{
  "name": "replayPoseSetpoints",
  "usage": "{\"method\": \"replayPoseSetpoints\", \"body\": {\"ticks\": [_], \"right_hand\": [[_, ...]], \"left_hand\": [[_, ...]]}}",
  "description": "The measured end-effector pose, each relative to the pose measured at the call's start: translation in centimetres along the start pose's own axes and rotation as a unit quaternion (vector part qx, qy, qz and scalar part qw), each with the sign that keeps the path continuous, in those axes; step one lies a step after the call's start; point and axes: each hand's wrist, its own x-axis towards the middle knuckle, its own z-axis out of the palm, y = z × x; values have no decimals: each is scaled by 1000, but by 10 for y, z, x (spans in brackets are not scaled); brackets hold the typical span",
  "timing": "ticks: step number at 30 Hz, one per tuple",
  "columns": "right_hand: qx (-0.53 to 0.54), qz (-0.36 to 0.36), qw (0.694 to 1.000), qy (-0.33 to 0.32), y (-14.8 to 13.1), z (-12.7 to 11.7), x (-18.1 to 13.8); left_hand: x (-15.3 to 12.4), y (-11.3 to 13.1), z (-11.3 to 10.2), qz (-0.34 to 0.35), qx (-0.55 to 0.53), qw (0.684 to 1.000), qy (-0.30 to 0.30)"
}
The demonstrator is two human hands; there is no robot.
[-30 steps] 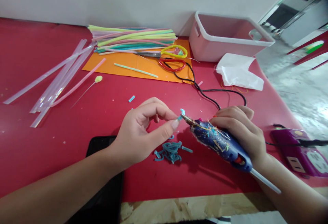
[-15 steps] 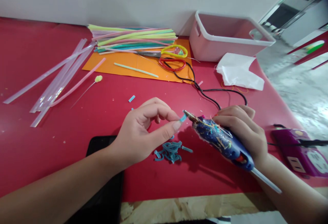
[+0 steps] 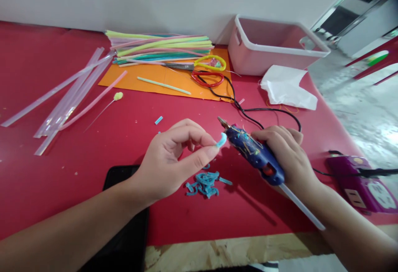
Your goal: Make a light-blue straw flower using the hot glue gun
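Between the thumb and forefinger of my left hand [image 3: 177,156] is a short blue pipe cleaner piece [image 3: 222,140], its free end curved upward. My right hand [image 3: 289,151] is wrapped round a dark blue hot glue gun [image 3: 255,151], which is smeared with glue strings and coloured bits. The gun's metal nozzle points up and left, just above the blue piece and apart from it. A clear glue stick [image 3: 303,207] sticks out of its back. Below my hands lies a small heap of blue pipe cleaner pieces [image 3: 205,184]. Another short blue piece [image 3: 158,120] rests behind my left hand.
Pipe cleaners [image 3: 161,46] and scissors [image 3: 208,79] lie on an orange sheet [image 3: 124,82]. Clear strips [image 3: 71,85] are at left. A pink bin [image 3: 264,58], white paper [image 3: 287,87] and a purple power strip [image 3: 357,185] stand right. A black phone-like device [image 3: 124,222] lies under my left forearm.
The glue gun's nozzle has moved off the blue piece, up and slightly left, and the gun has tilted more steeply. The piece's free end now shows as a curve. My left hand barely moved.
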Motion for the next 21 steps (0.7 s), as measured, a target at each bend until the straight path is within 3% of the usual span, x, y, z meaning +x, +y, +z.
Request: {"method": "replayPoseSetpoints", "body": {"ticks": [5,12,18,21], "right_hand": [[-76,39,996,-36,19,-5,-7],[-158,51,981,-104,36,-18,-35],[-130,45,990,-26,11,-27,-21],[-92,15,995,-46,-6,-20,-6]], "left_hand": [[2,-2,-1,-17,22,999,36],[2,-2,3,-38,189,981,20],[1,9,3,-74,251,965,1],[-4,9,-1,-88,284,955,-22]]}}
